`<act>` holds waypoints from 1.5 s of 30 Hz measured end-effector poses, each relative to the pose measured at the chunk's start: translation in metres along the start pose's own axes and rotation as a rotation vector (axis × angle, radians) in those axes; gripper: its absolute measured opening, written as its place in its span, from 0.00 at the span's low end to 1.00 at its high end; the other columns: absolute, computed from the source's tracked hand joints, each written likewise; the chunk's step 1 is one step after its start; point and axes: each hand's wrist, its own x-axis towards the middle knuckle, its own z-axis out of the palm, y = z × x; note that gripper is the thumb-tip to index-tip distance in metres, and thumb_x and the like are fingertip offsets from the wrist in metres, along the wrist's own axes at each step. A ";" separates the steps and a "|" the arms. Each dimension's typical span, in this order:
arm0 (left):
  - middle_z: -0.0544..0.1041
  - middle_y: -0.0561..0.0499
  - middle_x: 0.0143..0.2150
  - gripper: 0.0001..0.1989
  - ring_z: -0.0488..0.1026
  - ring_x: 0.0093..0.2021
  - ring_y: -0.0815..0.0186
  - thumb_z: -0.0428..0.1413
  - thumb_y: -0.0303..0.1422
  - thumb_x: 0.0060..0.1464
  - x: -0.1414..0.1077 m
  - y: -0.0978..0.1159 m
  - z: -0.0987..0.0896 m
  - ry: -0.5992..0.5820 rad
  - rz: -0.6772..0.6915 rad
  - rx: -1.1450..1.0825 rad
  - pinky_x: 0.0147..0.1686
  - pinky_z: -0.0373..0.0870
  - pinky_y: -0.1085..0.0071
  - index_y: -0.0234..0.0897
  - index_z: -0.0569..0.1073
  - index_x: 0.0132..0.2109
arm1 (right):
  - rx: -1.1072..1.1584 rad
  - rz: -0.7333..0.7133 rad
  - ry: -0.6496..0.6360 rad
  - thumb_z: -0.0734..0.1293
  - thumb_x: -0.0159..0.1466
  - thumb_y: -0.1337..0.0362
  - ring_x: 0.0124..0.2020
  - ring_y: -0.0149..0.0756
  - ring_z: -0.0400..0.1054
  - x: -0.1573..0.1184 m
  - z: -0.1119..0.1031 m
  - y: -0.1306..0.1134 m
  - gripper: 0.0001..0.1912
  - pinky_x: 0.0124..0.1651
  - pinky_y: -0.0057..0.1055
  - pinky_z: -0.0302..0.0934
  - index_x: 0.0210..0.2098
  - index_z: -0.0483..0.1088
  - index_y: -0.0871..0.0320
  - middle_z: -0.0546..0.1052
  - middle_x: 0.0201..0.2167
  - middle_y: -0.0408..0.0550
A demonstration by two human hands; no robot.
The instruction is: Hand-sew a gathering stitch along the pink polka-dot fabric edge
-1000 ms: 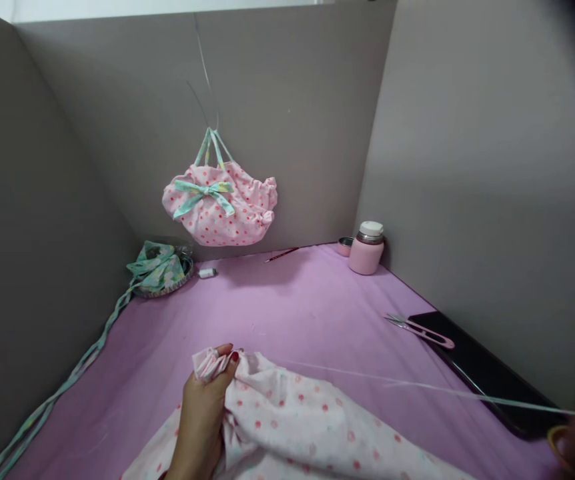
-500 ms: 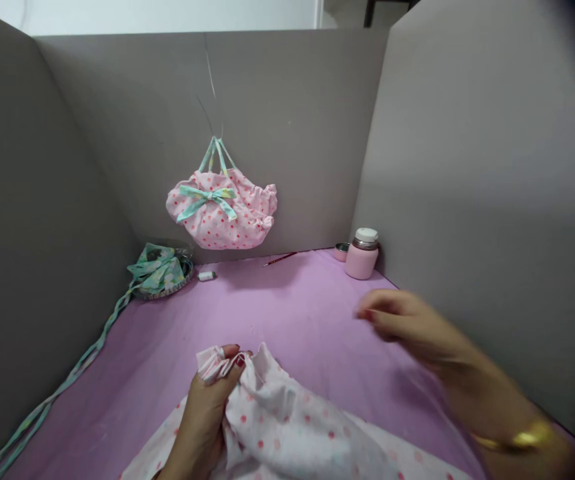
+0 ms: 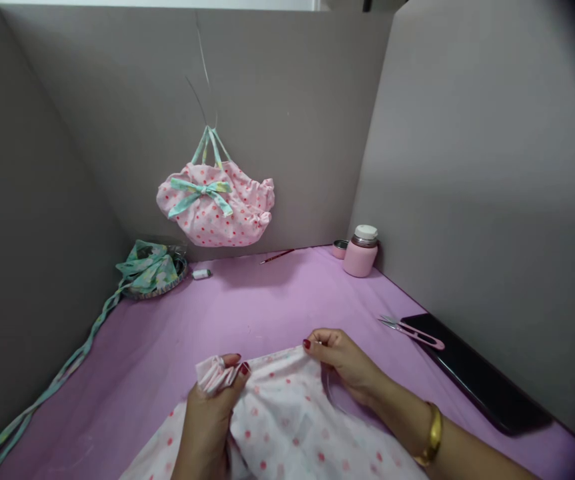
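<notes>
White cotton fabric with pink and red dots [image 3: 297, 427] spreads across the near side of the table. My left hand [image 3: 212, 410] pinches its gathered, pleated end between thumb and fingers. With thumb and forefinger, my right hand [image 3: 340, 360] grips the same fabric's upper edge farther right, so the edge runs fairly straight between both hands. A fine pale thread curves down below my right hand. Whether a needle is in my right fingers cannot be made out.
Pink thread snips [image 3: 420, 335] rest partly on a black flat case [image 3: 477, 373] at right. A pink jar [image 3: 360, 253] stands at the back right. A dotted pink bag [image 3: 217, 217] hangs ahead. Green fabric [image 3: 150, 267] fills a basket at left, near a thread spool [image 3: 201, 274].
My right hand has come down and left from mid-air to grip the fabric edge. The bunched edge is now stretched out. The snips and black case have come into sight.
</notes>
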 end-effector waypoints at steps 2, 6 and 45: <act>0.76 0.52 0.27 0.20 0.73 0.27 0.65 0.67 0.31 0.33 -0.001 -0.001 0.001 -0.007 0.007 0.014 0.29 0.68 0.73 0.37 0.71 0.37 | -0.024 -0.021 0.009 0.73 0.48 0.53 0.16 0.23 0.54 0.000 -0.004 -0.001 0.20 0.21 0.23 0.46 0.20 0.64 0.61 0.65 0.15 0.38; 0.76 0.52 0.26 0.22 0.73 0.27 0.63 0.67 0.32 0.33 -0.007 0.001 0.005 0.002 0.000 0.027 0.28 0.68 0.72 0.37 0.73 0.40 | -0.063 -0.016 0.020 0.73 0.48 0.52 0.17 0.23 0.53 0.000 -0.004 -0.001 0.21 0.22 0.23 0.45 0.19 0.63 0.61 0.64 0.15 0.38; 0.70 0.52 0.18 0.18 0.67 0.22 0.64 0.65 0.44 0.34 0.000 -0.007 0.002 -0.176 -0.033 0.195 0.24 0.63 0.72 0.33 0.73 0.26 | -0.695 -0.348 -0.167 0.59 0.62 0.66 0.21 0.25 0.54 0.004 0.031 0.009 0.08 0.25 0.23 0.48 0.29 0.67 0.60 0.61 0.19 0.38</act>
